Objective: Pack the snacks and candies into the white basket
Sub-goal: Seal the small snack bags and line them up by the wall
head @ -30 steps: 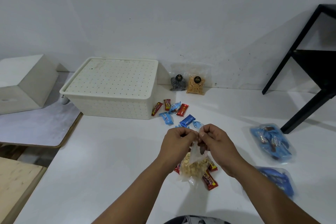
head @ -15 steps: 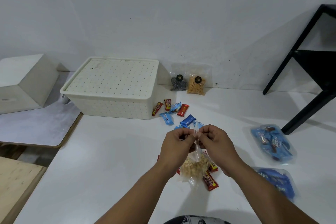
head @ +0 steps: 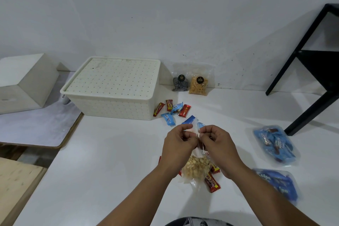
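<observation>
A clear bag of pale round snacks (head: 196,168) hangs over the white table, its top edge pinched by both my left hand (head: 178,145) and my right hand (head: 218,146), which meet side by side. Under the bag lie red candy bars (head: 212,182). The white perforated basket (head: 113,88) stands at the back left with its lid on. Beside its right wall lie several small red and blue candies (head: 172,110). Two clear packets lean on the wall: dark snacks (head: 180,83) and orange sticks (head: 199,85).
Two clear bags of blue-wrapped candies (head: 274,145) (head: 277,183) lie at the right. A black metal frame (head: 311,71) stands at the back right. A white box (head: 23,82) sits on a lower surface to the left, with a wooden board (head: 16,185) at the near left.
Both hands have risen slightly and lifted the bag's top edge up between the fingertips, stretching the plastic. The bag of pale snacks hangs a little higher.
</observation>
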